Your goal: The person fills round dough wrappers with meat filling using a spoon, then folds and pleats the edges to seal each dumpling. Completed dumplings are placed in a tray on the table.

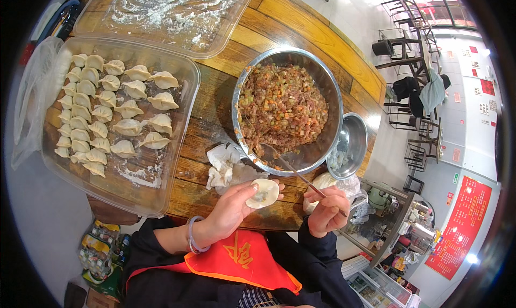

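Note:
My left hand [231,205] holds a round dough wrapper [263,193] with a little filling on it, the thumb resting on its edge. In my right hand [328,210] is the handle of a thin metal utensil [300,176], whose far end reaches into the filling. A large steel bowl [340,118] contains chopped meat and vegetable filling [284,106]. At the left, a clear plastic tray [193,94] bears several rows of folded dumplings [129,109] and patches of flour.
Behind the dumpling tray lies a floured plastic lid or tray [173,17]. Crumpled tissues [225,167] lie beside the bowl. A smaller steel bowl [362,146] with pale pieces and a plastic bag [352,187] are at the right. The wooden table [209,78] ends near my waist.

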Tool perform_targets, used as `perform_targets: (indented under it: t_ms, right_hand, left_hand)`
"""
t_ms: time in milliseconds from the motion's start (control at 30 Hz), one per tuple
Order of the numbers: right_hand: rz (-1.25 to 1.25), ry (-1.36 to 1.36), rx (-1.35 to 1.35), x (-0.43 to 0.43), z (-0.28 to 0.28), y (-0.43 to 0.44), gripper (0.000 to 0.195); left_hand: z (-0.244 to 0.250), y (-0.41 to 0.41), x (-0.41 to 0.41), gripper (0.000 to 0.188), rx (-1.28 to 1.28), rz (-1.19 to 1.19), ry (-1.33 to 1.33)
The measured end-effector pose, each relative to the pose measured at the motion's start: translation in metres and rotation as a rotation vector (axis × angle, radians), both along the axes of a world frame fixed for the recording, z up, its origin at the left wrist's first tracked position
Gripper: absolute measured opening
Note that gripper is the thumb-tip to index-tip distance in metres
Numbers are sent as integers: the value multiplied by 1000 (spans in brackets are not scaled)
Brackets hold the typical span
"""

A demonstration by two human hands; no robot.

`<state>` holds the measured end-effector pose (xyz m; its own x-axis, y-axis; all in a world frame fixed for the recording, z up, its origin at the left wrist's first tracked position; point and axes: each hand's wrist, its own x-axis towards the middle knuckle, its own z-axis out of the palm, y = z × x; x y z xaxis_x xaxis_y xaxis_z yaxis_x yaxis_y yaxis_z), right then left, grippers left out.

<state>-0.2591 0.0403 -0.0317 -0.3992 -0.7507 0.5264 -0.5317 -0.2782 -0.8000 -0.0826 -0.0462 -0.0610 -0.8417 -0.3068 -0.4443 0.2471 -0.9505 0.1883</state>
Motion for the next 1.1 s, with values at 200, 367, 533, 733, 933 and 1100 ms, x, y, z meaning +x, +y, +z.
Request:
perform_targets:
  t_ms: [200, 367, 533, 733, 933, 1100]
  right_hand:
    - [44, 196, 110, 1, 11, -14, 23]
    - [189, 231, 201, 5, 11, -29, 10]
    - [124, 181, 188, 6, 12, -22, 13]
    - [15, -263, 99, 11, -2, -18, 18]
    - [-202, -807, 148, -1, -5, -20, 21]
    - [-246, -808, 104, 1, -4, -25, 22]
  left_hand:
    - [2, 1, 0, 41, 14, -1, 9]
    - [3, 2, 1, 40, 43, 0, -20]
    - [0, 1, 2, 40, 38, 15, 3]
    - [0, 0, 3, 40, 54, 11, -13]
    - [1, -3, 7, 41, 25, 44, 21]
    - [3, -5, 8, 44, -15, 40, -12]
